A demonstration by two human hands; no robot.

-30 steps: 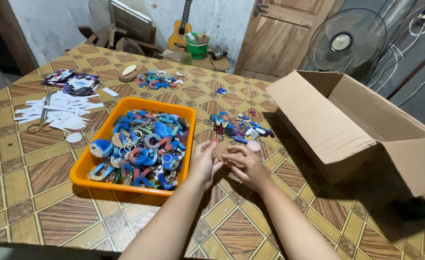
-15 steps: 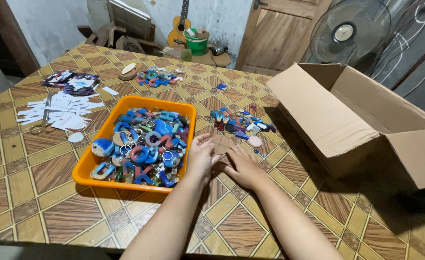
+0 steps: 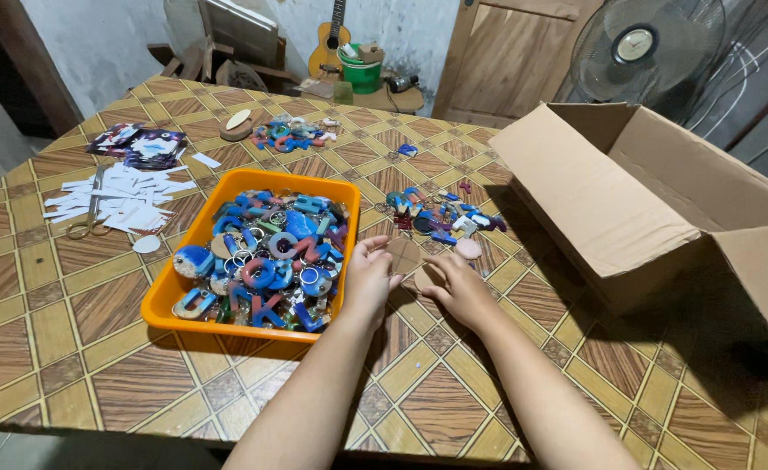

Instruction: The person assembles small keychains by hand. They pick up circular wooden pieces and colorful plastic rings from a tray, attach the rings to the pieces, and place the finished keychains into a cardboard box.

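Both hands work near the table's (image 3: 70,348) front edge: the left hand (image 3: 368,277) and right hand (image 3: 458,287) together pinch a small brown disc (image 3: 406,255). Beside them the orange tray (image 3: 165,296) remains full of keychains (image 3: 266,261); the cardboard box (image 3: 610,209) at the right edge appears unfilled.

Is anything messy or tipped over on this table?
Yes. The brown cardboard box lies on its side, its opening facing the table's middle. Colourful letter keychains sit in loose piles outside the orange plastic tray. White paper slips lie scattered around scissors.
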